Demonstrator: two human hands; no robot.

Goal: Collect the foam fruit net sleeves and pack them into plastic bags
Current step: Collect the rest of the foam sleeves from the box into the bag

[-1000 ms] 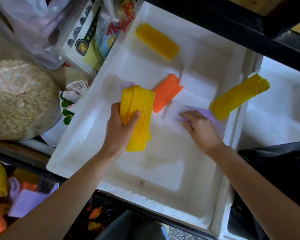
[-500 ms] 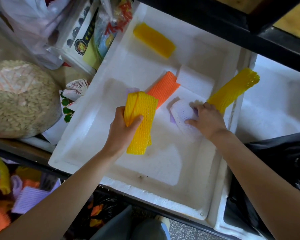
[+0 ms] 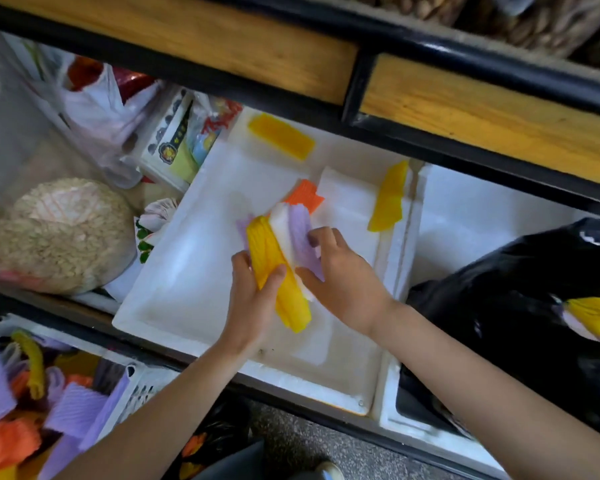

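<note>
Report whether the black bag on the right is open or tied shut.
Open: the black bag's mouth gapes, and a yellow sleeve shows inside it.

So everything sits in a white foam tray (image 3: 187,299) on the lower shelf (image 3: 94,303) of a black-framed rack. Just past the fingers (image 3: 324,237) of the right hand (image 3: 347,285) there's an orange sleeve (image 3: 307,197) lying on the tray floor, its edge right up against a white foam sheet (image 3: 347,202) that's beyond those fingertips and a bit to the right. Further right of them, a yellow sleeve (image 3: 388,199) leans on the tray's side wall. Well beyond the left hand (image 3: 253,303) fingers (image 3: 239,268), at the far end, another yellow sleeve (image 3: 281,136) lies flat. The tray floor under the wrists looks kinda stained.
</note>
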